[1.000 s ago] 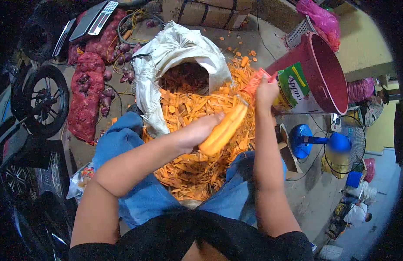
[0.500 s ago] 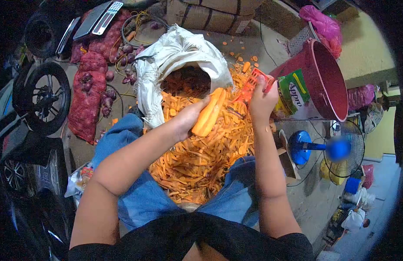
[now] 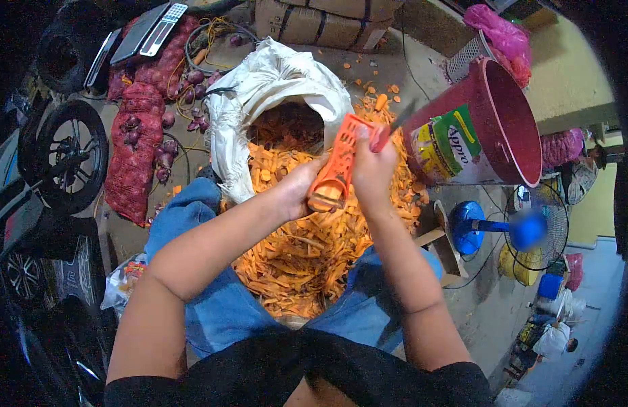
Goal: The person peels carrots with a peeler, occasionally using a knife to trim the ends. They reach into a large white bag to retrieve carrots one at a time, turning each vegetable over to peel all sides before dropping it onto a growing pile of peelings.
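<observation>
My left hand (image 3: 301, 188) is closed around a peeled carrot (image 3: 325, 197), most of which is hidden behind an orange plastic peeler (image 3: 342, 152). My right hand (image 3: 375, 166) grips the peeler, its blade end lying over the carrot's near end. From the same hand sticks out a red handle (image 3: 379, 138) with a dark, blurred blade, which looks like a knife. Below both hands spreads a heap of carrot peelings (image 3: 293, 251) between my knees. Beyond it a white woven sack (image 3: 225, 136) lies with its mouth open, with more peelings inside.
A large red bucket (image 3: 449, 95) lies tilted at the right, close to my right hand. Beyond it is a blue fan (image 3: 470, 227). Net bags of red onions (image 3: 134, 169) and a scale (image 3: 141, 37) are at the left, near a motorcycle wheel (image 3: 73, 156). Boxes (image 3: 320, 27) stand at the back.
My right hand has moved left with the peeler, from beside the bucket onto the carrot. The carrot, in full view before, is now mostly covered. My left hand has stayed nearly in place.
</observation>
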`<state>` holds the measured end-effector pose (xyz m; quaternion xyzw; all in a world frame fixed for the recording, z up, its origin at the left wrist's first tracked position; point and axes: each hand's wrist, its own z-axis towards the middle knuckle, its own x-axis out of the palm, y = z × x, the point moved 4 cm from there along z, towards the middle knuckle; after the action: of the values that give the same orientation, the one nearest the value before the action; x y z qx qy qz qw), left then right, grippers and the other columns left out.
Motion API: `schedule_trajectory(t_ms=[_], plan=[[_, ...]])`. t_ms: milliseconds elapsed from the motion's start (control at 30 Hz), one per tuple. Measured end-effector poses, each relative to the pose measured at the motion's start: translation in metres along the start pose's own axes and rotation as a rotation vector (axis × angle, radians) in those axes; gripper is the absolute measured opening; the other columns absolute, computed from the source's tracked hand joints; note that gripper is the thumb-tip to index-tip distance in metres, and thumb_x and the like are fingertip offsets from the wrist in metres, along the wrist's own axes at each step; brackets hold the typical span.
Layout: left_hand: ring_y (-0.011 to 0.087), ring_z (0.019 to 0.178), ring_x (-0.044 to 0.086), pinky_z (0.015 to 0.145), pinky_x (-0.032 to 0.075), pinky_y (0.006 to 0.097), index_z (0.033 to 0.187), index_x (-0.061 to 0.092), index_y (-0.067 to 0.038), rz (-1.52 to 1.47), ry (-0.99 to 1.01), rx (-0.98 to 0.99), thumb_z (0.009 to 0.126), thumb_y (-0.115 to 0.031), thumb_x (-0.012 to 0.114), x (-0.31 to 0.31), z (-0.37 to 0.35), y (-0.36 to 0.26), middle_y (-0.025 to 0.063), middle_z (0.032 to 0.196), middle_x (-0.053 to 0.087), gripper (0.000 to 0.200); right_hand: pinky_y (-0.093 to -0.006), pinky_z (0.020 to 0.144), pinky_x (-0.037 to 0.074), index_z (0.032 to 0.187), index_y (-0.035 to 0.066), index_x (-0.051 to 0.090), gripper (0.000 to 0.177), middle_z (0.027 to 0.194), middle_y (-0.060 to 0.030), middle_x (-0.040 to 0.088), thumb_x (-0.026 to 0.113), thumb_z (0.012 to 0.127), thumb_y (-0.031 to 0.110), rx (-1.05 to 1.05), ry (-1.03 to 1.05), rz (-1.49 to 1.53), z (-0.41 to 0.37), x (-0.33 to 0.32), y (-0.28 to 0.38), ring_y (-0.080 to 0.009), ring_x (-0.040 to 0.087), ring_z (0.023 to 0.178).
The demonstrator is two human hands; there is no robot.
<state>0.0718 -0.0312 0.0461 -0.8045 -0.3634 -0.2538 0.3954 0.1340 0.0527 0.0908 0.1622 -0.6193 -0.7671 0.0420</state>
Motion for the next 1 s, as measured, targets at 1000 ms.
schedule_trajectory(t_ms=[1000], plan=[[0.0116,0.072,0.055,0.063,0.044,0.0246,0.101,0.046,-0.001,0.448,0.031,-0.051,0.085,-0.032,0.027,0.017,-0.042,0.005,0.0081,0.089,0.055,0.040,-0.0361,0.053,0.037,0.071,-0.007,0.051,0.028,0.058,-0.0159,0.052,0.049,0.074,0.021,0.261,-0.425,-0.450,0.077,-0.079,-0.095,-0.0271,0.049,0.052]])
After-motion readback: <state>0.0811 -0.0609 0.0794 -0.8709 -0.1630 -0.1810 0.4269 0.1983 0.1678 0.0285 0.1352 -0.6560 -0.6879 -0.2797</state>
